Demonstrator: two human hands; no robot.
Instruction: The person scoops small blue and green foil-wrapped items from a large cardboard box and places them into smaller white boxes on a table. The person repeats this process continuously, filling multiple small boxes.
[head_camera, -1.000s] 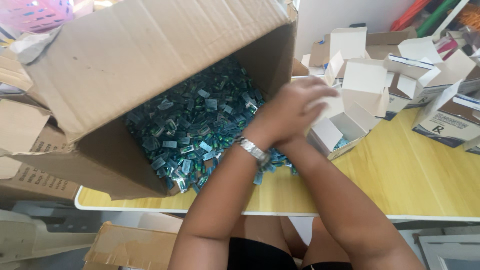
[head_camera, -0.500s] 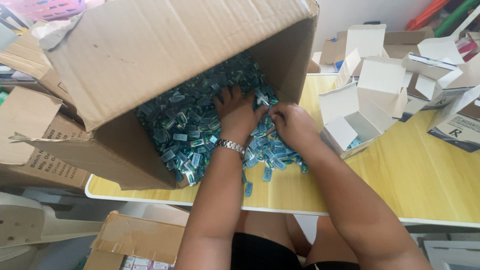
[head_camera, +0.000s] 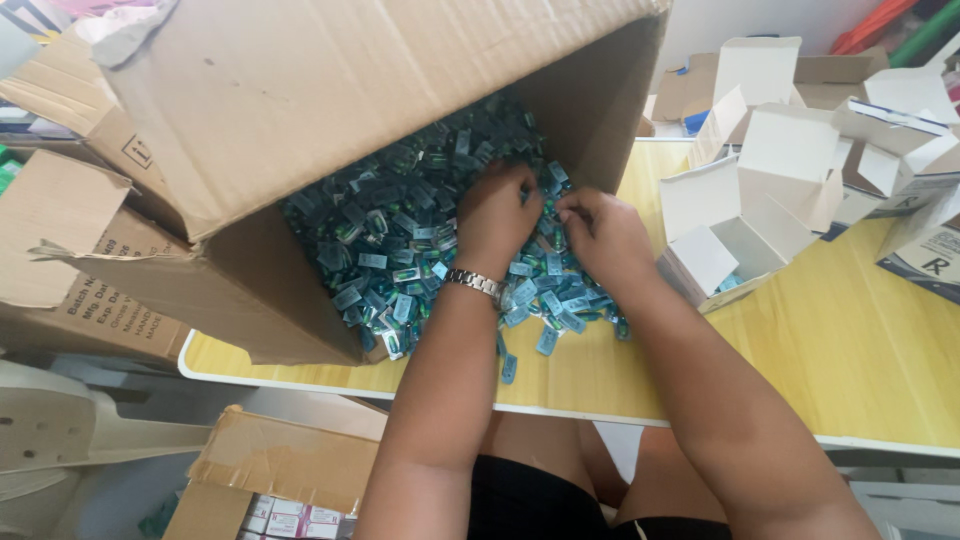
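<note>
Cardboard box (head_camera: 330, 110) mouth: both hands (head_camera: 545, 225) curled knuckles-up, gathering blue sachets (head_camera: 400, 250)

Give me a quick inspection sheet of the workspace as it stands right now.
Surface: yellow wooden table with white edge, partly covered.
Job's things: heap of small blue-green foil sachets spilling from a large tipped brown cardboard box onto the table.
Clutter: open small white cartons at right; more brown cardboard boxes at left and below the table edge.
Grippers: left hand, metal wristwatch on its wrist, and right hand both curled into the sachets; grip on any one cannot be told.
Cables: nothing seen.
Surroundings: pale plastic chair at lower left; white wall behind.
</note>
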